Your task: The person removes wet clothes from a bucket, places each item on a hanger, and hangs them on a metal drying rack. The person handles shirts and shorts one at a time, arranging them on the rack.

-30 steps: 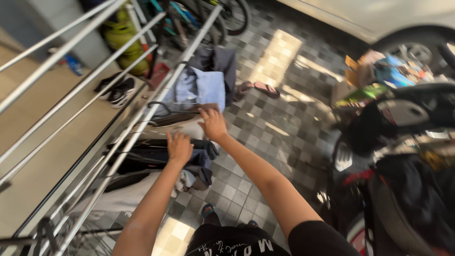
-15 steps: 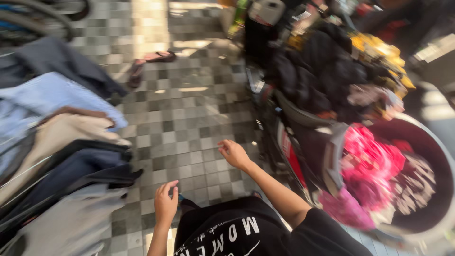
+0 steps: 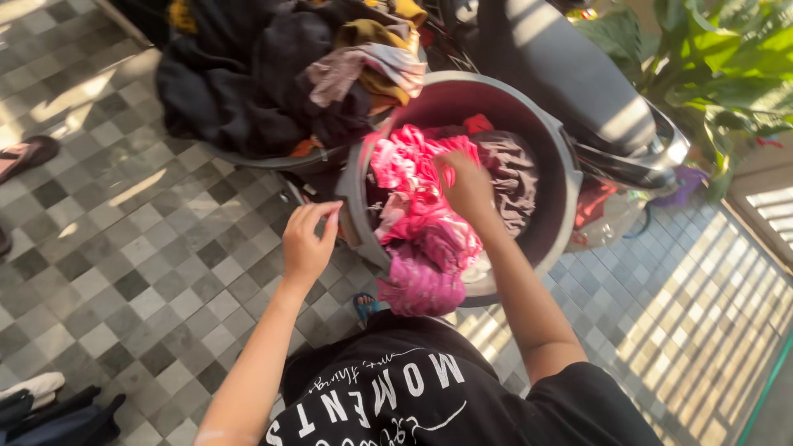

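Observation:
A grey round laundry basket (image 3: 555, 144) sits in front of me, filled with pink clothes (image 3: 413, 206) and a brownish-grey garment (image 3: 508, 173). One pink piece hangs over the near rim. My right hand (image 3: 464, 183) reaches into the basket and rests on the pink clothes; whether its fingers grip the cloth is unclear. My left hand (image 3: 307, 244) hovers just left of the basket's rim, fingers apart, holding nothing.
A heap of dark, tan and pale clothes (image 3: 281, 66) lies piled behind the basket. A scooter seat and body (image 3: 570, 74) stand to the right, green plants (image 3: 710, 58) beyond. Checkered floor tiles (image 3: 124, 264), a sandal (image 3: 25, 157) at left, clothes (image 3: 41, 409) at bottom left.
My view swung from the drying rack of hung clothes to the basket. Both hands left the rack; my right hand went into the basket, my left came up beside its rim.

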